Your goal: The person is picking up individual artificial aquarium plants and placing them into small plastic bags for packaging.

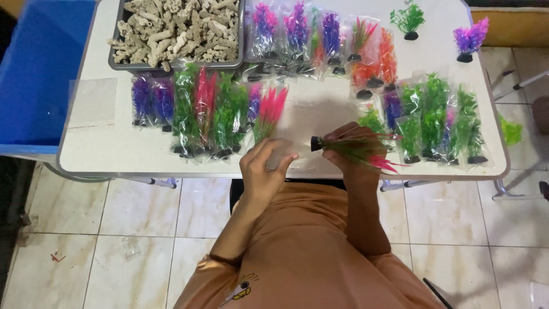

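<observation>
1. Your right hand (349, 150) is closed around a plastic aquarium plant (357, 150), gripping it at mid-stem above the near table edge (171, 171).
2. Your left hand (264, 166) pinches a clear plastic sleeve (280, 157) between thumb and fingers.
3. Note the plant's long axis: it lies roughly horizontal, with the black base (315, 143) pointing left toward the sleeve and the green and pink fronds trailing right.
4. Note that the base sits just beside your left fingertips, a small gap apart; your left hand is the nearer one to the base.
5. Observe the grey tray (121, 34) at the far left; it holds pale coral rubble.
6. Observe the bagged plants (209, 111) lying in rows across the table, and two unbagged plants (407, 20) standing at the far right.
</observation>
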